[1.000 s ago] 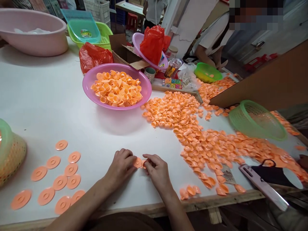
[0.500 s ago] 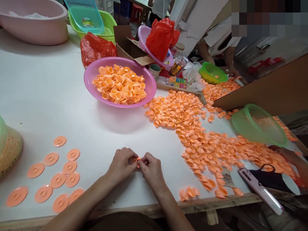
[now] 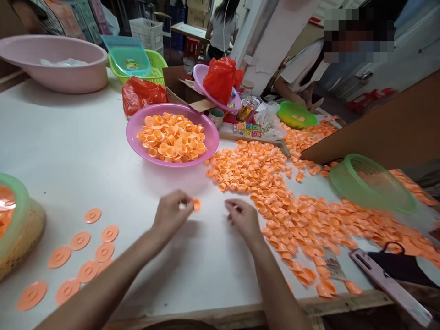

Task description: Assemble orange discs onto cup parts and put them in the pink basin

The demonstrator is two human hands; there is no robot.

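Observation:
My left hand (image 3: 173, 211) pinches a small orange plastic cup (image 3: 196, 205) at its fingertips, above the white table (image 3: 192, 256). Apart from it, on the right, my right hand (image 3: 243, 219) has its fingers loosely bent and slightly apart, with nothing visible in them. Beside that hand spreads a large heap of orange cups (image 3: 292, 215). Beyond both hands stands a pink bowl (image 3: 172, 162) holding many assembled-looking orange cups. Several flat orange saucers (image 3: 88, 271) lie at the left, partly behind my left forearm.
A green basket with orange pieces (image 3: 20, 201) stands at the left edge. Another green basket (image 3: 373, 183) tilts on the heap at the right. A phone (image 3: 390, 286) and a black mask (image 3: 398, 263) lie near the front edge. Across the table, a person (image 3: 299, 73) sits by a green bowl (image 3: 297, 114).
My hands have come apart. The left keeps the cup and has moved slightly forward; the right has moved right, toward the heap. The camera view has tilted up somewhat.

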